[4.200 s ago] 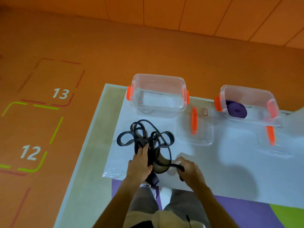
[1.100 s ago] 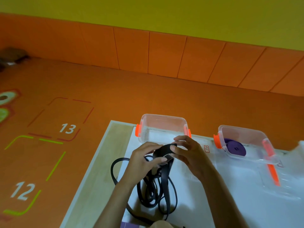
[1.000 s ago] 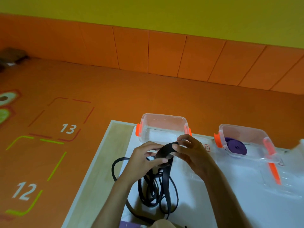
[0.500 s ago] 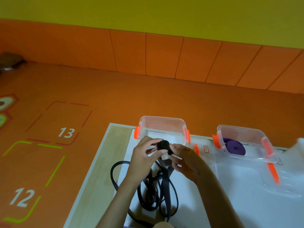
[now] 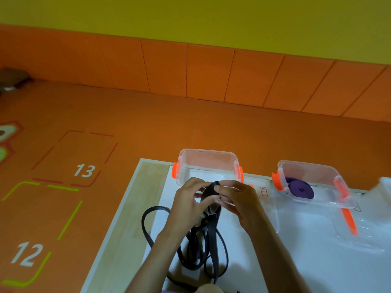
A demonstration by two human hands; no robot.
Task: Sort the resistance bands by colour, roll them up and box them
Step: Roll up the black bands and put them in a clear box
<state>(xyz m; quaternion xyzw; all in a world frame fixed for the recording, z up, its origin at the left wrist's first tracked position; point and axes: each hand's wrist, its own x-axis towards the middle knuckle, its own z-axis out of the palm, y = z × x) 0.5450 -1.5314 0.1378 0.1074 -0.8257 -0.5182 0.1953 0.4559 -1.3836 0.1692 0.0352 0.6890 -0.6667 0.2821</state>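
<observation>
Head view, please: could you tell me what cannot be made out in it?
Rolled end of the black rubber resistance band: head view, largely covered by the left hand and right hand.
Its loose black loops: tangled and cut by the bottom edge; band count unclear.
The small red-framed label: head view, too small to read.
A white object: cut by the right edge.
</observation>
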